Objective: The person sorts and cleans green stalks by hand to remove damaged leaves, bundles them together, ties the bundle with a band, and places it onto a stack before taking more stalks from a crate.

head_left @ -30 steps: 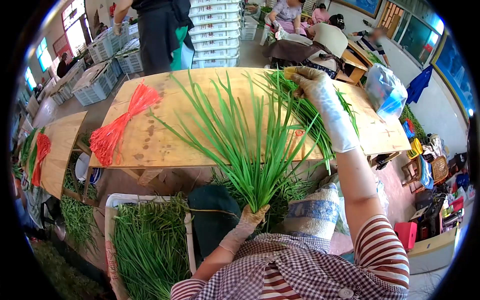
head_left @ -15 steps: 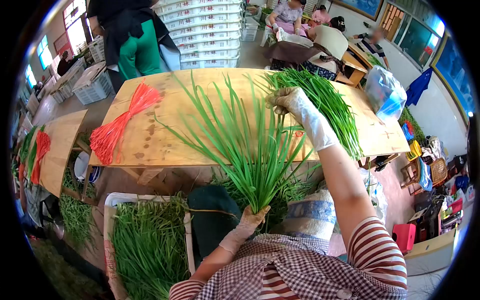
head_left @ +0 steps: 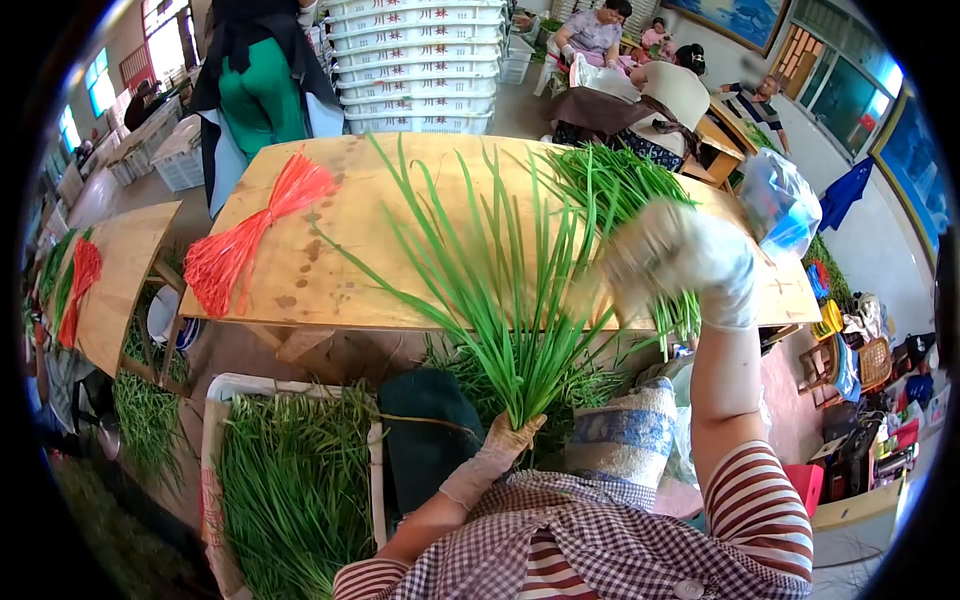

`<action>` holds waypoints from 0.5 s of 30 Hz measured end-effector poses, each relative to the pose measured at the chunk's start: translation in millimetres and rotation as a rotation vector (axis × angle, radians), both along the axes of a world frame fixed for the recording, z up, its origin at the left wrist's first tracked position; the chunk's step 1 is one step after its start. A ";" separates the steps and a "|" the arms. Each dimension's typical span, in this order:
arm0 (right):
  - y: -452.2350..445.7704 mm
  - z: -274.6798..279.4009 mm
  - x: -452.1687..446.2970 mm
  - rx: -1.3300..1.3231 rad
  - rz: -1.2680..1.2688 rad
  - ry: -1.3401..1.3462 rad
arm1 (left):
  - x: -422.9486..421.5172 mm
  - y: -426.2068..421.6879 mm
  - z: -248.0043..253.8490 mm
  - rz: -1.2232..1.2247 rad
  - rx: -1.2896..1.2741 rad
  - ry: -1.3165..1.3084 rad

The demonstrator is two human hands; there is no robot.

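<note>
My left hand (head_left: pixel 508 440), in a thin pale glove, is closed around the base of a bunch of garlic chives (head_left: pixel 510 340), whose long green leaves fan upward in front of the table. To the right of the bunch is my gloved right hand (head_left: pixel 670 262), smeared by motion so that its fingers do not show clearly. Behind that hand a pile of chives (head_left: pixel 625 185) lies on the wooden table (head_left: pixel 330 240), partly hidden by it. A tied bundle of red plastic strips (head_left: pixel 262 228) rests at the table's left side.
A white crate of chives (head_left: pixel 290 490) stands at my lower left, beside loose greens on the floor. A clear plastic bag (head_left: pixel 778 200) sits at the table's right end. Stacked white crates (head_left: pixel 415 70) rise behind, with a standing person (head_left: pixel 262 90) and several seated people nearby.
My right hand has moved right and toward me, away from the chive pile, and is now blurred. The left hand keeps its grip on the bunch. The view has shifted slightly.
</note>
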State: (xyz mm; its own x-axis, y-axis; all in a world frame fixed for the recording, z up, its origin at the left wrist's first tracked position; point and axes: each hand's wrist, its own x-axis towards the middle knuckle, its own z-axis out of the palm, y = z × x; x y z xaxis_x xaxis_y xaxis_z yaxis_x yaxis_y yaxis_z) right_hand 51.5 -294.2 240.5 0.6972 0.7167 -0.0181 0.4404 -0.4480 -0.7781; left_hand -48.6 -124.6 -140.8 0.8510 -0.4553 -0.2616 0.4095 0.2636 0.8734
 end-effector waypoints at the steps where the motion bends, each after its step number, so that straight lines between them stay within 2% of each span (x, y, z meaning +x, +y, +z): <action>1: 12.3 -3.2 10.5 0.015 -0.323 -0.046 | 0.7 0.5 0.2 -0.005 -0.009 -0.005; 2: 20.9 -6.8 22.2 0.031 -0.648 -0.094 | 0.8 1.6 2.1 -0.022 -0.008 -0.018; 4: 17.6 -31.7 66.1 0.486 -0.848 -0.088 | 0.3 3.3 7.7 -0.058 -0.006 -0.047; 6: 18.6 -60.7 110.0 0.364 -1.002 -0.044 | -1.1 -1.5 3.1 -0.045 0.043 -0.040; 8: 25.8 -82.3 127.7 0.452 -0.756 0.174 | -1.6 -4.8 -2.8 -0.032 0.064 -0.040; 9: 21.1 -96.3 143.8 0.628 -0.640 0.266 | -2.7 -6.0 -5.5 -0.025 0.058 -0.039; 12: 11.0 -90.9 170.3 1.280 -0.485 0.363 | -1.5 -1.9 0.3 -0.027 0.033 -0.064; 14: 3.7 -41.5 136.8 1.394 -0.559 0.106 | -7.0 -2.4 6.6 -0.055 0.062 -0.027; 15: -1.9 -16.6 113.6 1.254 -0.394 0.058 | -7.0 -9.1 -9.7 -0.048 0.121 -0.012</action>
